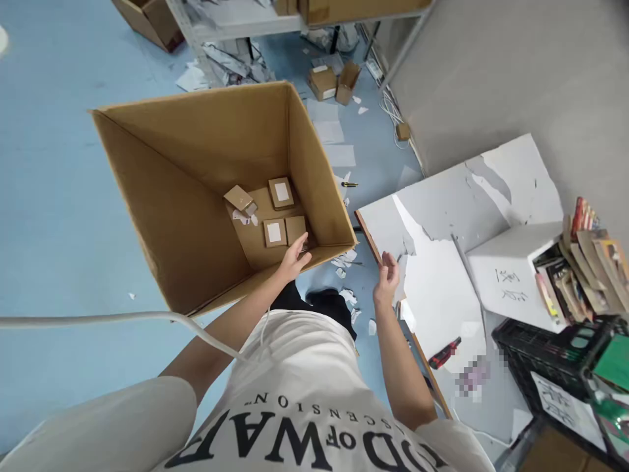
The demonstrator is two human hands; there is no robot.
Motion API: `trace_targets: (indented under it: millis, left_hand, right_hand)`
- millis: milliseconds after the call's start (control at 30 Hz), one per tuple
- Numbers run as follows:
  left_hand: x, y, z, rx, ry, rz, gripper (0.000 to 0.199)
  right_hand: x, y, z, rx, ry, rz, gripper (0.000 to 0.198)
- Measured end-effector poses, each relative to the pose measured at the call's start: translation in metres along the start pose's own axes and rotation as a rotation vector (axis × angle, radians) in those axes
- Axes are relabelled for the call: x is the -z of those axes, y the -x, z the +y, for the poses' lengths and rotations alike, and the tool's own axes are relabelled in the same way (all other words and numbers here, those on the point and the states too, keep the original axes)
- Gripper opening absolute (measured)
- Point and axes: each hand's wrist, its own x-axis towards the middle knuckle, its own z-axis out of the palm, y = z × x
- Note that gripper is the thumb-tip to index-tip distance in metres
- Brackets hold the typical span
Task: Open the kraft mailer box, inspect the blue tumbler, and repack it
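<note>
At frame centre, the left hand point(295, 257) reaches into the large cardboard carton point(162, 196), fingers loosely spread over a small kraft box point(295, 229). The right hand point(386, 277) hovers empty, fingers curled, beside the white table point(442, 288).

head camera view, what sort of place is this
Probably a packing or stockroom workspace. A large open brown cardboard box on the blue floor holds small flat cardboard packets, the left hand reaches over its rim, and more small cartons sit under grey metal shelving.
</note>
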Motion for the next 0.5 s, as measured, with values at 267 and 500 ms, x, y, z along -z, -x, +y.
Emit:
trace_targets:
  millis: [267,500]
  left_hand:
    - [0.067,0.011,-0.038,0.147,-0.116,0.292,0.081]
    - [0.073,0.025,-0.053,0.329,-0.160,0.373,0.076]
  right_hand:
    - [-0.112,-0.028,-0.031,0.116,0.109,-0.424,0.064]
    - [-0.166,-0.049,-0.012,0.122,0.286,-0.718,0.066]
